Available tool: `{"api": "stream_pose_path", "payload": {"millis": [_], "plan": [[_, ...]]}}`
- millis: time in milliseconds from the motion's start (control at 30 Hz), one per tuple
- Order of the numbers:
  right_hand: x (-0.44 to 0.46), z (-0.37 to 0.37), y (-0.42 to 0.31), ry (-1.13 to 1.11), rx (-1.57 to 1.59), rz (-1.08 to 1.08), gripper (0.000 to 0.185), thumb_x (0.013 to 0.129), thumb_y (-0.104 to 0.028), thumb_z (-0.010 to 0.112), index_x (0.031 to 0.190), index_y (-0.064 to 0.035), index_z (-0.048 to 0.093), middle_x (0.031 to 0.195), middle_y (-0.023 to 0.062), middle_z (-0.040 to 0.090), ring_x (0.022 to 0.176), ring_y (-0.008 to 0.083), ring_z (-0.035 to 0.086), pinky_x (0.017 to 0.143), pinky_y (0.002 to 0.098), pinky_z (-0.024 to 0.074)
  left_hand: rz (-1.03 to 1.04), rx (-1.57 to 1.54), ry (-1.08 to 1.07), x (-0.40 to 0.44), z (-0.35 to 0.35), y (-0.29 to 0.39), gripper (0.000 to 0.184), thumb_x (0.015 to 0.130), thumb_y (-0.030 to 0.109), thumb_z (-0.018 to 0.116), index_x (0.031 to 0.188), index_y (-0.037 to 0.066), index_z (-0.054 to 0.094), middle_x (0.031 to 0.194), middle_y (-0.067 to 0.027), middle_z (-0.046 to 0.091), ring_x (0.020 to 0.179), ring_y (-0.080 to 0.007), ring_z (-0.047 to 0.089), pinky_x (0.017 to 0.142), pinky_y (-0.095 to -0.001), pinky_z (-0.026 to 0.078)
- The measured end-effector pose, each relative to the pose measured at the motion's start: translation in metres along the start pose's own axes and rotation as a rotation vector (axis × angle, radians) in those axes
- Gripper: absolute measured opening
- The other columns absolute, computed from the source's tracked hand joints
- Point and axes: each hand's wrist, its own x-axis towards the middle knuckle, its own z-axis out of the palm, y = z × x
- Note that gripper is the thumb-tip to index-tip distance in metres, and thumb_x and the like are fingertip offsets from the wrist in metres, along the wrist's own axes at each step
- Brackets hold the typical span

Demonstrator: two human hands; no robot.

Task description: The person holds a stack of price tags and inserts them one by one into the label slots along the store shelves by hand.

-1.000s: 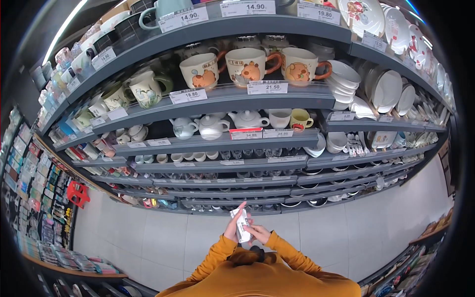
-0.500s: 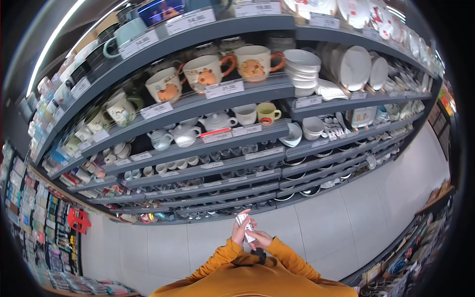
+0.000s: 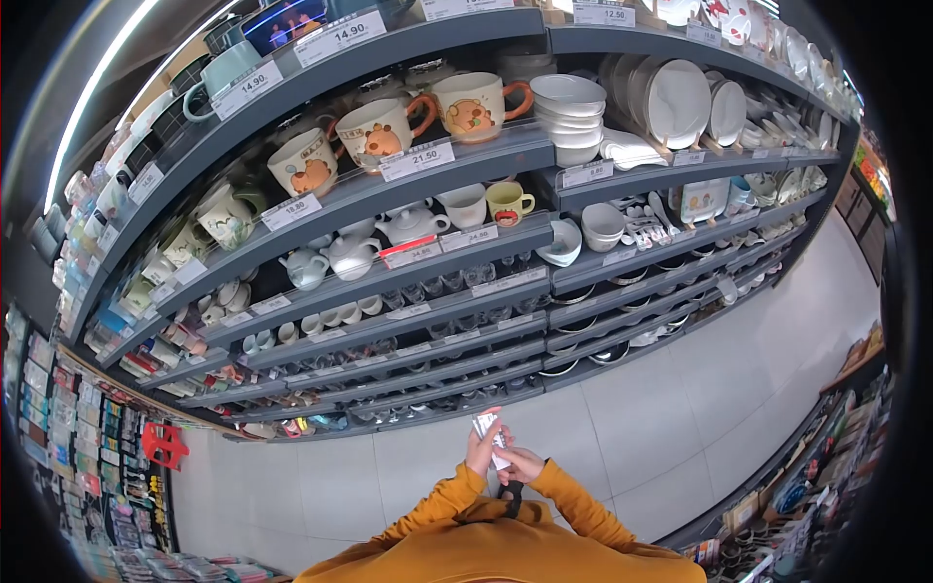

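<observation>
Low in the head view, my left hand (image 3: 479,449) is closed around a small white item with dark print (image 3: 500,455); a bit of red shows at its top end. My right hand (image 3: 522,464) pinches the same white item from the right side. Both hands are in front of my body, above the floor, in mustard-coloured sleeves. A dark strap or object (image 3: 509,494) lies by my right wrist. What the print says is too small to read.
Ahead stands a long grey shelf unit (image 3: 466,209) with animal-print mugs (image 3: 473,105), teapots (image 3: 352,255), bowls (image 3: 569,107) and plates (image 3: 677,102). A red stool (image 3: 164,445) is at the left. Other racks of goods (image 3: 777,515) stand right and left of the tiled floor (image 3: 622,408).
The view has turned to the right, so the shelves appear tilted and shifted left, with more aisle showing at the right. Both hands still hold the white item, now slightly farther right in view.
</observation>
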Motion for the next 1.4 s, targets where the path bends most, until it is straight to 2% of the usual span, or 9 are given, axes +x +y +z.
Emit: {"api": "stream_pose_path", "payload": {"millis": [233,367,600,700,800,1000,1100,1233,1400], "plan": [[0.019,0.032,0.018,-0.012,-0.055,0.060,0.038,0.095,-0.043,0.052,0.091,-0.0050,0.054,0.068,0.0034,0.050,0.062,0.0139,0.053,0.060,0.0273,0.0431,0.158,-0.020,0.056,-0.029,-0.030,0.014,0.044,0.096,0.016,0.051,0.137,0.010,0.035,0.078,-0.0065,0.055,0.066,-0.0147,0.054,0.064,-0.0280,0.050],[0.019,0.050,0.035,-0.008,-0.106,0.095,0.036,0.096,-0.039,0.053,0.101,-0.0028,0.052,0.073,0.0046,0.049,0.061,0.0150,0.050,0.059,0.0279,0.0412,0.156,-0.062,0.112,-0.063,-0.042,0.020,0.042,0.097,0.017,0.051,0.137,0.012,0.036,0.085,-0.0083,0.057,0.071,-0.0155,0.058,0.064,-0.0269,0.050],[-0.026,0.079,0.086,0.084,-0.073,0.175,0.034,0.096,-0.037,0.053,0.100,-0.0029,0.052,0.071,0.0053,0.050,0.063,0.0162,0.052,0.058,0.0282,0.0413,0.081,-0.102,0.026,-0.121,-0.062,-0.015,0.039,0.098,0.017,0.049,0.134,0.008,0.036,0.082,-0.0093,0.057,0.070,-0.0157,0.057,0.063,-0.0266,0.050],[-0.043,0.079,0.113,0.106,0.012,0.124,0.033,0.097,-0.036,0.052,0.099,-0.0034,0.052,0.071,0.0053,0.050,0.063,0.0161,0.052,0.059,0.0280,0.0417,0.056,-0.129,0.007,-0.136,-0.062,-0.027,0.041,0.097,0.016,0.050,0.134,0.007,0.035,0.082,-0.0086,0.056,0.071,-0.0154,0.057,0.063,-0.0266,0.049],[-0.062,0.078,0.128,0.184,0.000,0.051,0.031,0.097,-0.035,0.053,0.098,-0.0039,0.053,0.070,0.0045,0.051,0.064,0.0153,0.052,0.059,0.0278,0.0423,0.037,-0.088,0.002,-0.151,-0.051,-0.036,0.040,0.098,0.019,0.049,0.134,0.006,0.036,0.082,-0.0075,0.056,0.072,-0.0140,0.056,0.062,-0.0265,0.049],[-0.082,0.073,0.136,0.185,0.005,0.003,0.029,0.096,-0.035,0.054,0.092,-0.0059,0.054,0.070,0.0033,0.052,0.063,0.0132,0.052,0.059,0.0273,0.0431,-0.060,0.008,-0.095,-0.170,-0.042,-0.048,0.038,0.098,0.032,0.047,0.121,0.002,0.051,0.081,-0.0055,0.057,0.074,-0.0117,0.056,0.063,-0.0249,0.049],[-0.083,0.076,0.130,0.220,-0.050,0.034,0.030,0.095,-0.037,0.055,0.091,-0.0070,0.055,0.070,0.0030,0.053,0.062,0.0115,0.052,0.057,0.0256,0.0427,-0.107,0.020,-0.001,-0.172,-0.039,-0.048,0.038,0.098,0.033,0.047,0.117,0.001,0.052,0.078,-0.0038,0.056,0.075,-0.0151,0.058,0.071,-0.0280,0.049],[-0.087,0.068,0.110,0.093,-0.210,0.102,0.032,0.096,-0.039,0.053,0.092,-0.0071,0.055,0.070,0.0007,0.053,0.061,0.0090,0.052,0.055,0.0225,0.0418,-0.011,-0.073,0.104,-0.165,-0.033,-0.055,0.036,0.097,0.034,0.049,0.113,0.001,0.053,0.075,-0.0039,0.055,0.072,-0.0150,0.057,0.071,-0.0295,0.050],[-0.109,0.037,0.084,0.010,-0.454,0.055,0.040,0.095,-0.044,0.053,0.098,-0.0049,0.059,0.070,0.0016,0.056,0.061,0.0090,0.054,0.057,0.0228,0.0446,0.106,-0.196,0.248,-0.153,-0.018,-0.072,0.034,0.096,0.033,0.052,0.110,0.002,0.053,0.077,-0.0049,0.056,0.072,-0.0168,0.059,0.068,-0.0311,0.051]]}}
